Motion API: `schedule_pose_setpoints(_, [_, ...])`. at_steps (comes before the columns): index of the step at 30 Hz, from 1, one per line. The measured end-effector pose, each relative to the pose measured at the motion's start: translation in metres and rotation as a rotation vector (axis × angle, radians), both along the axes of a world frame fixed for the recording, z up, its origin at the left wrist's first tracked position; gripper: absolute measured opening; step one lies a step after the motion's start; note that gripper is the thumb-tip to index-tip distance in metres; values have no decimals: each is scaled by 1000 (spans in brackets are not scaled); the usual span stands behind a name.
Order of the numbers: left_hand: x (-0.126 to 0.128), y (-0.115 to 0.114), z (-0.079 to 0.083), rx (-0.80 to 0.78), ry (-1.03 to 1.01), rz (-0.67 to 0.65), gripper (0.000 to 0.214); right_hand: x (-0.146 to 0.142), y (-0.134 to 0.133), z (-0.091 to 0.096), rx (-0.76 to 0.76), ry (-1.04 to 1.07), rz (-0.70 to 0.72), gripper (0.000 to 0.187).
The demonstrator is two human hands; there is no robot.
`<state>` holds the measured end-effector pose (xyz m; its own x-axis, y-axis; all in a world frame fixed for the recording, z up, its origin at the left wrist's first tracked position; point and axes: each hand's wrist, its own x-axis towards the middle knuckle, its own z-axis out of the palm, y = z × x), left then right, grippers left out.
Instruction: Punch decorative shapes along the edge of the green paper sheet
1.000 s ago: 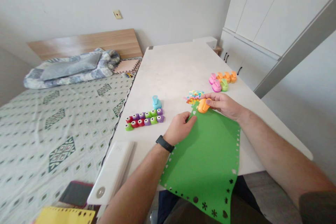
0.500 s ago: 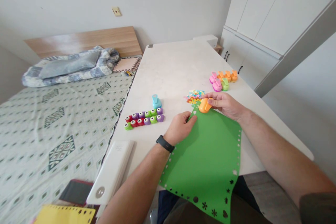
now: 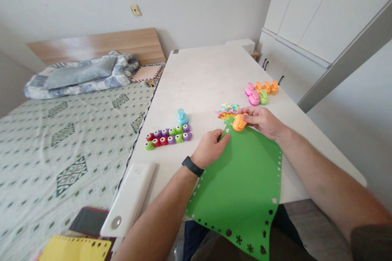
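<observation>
2 grips: L hand (image 3: 212,147) pinches sheet (image 3: 241,175) edge; R hand (image 3: 259,119) pinches orange punch (image 3: 239,122) at its far corner, over worktop (image 3: 202,75); near end overhangs, so sag might tug sheet & skew a cut.

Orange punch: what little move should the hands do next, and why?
Probably press the orange punch, because the right hand holds it at the far edge of the green sheet, and the left hand grips the sheet's left side.
</observation>
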<state>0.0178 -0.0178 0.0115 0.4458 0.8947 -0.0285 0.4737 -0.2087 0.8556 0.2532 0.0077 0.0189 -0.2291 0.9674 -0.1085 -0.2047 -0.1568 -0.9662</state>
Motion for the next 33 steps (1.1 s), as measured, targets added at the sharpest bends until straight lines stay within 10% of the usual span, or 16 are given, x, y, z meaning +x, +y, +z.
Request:
schedule_pose_setpoints(19, [-1, 0, -1, 18, 13, -8, 42, -2, -2, 6, 22, -23, -23, 34])
schedule_pose_setpoints(33, [-5, 2, -4, 30, 12, 3, 43, 20, 11, -1, 213, 33, -437, 22])
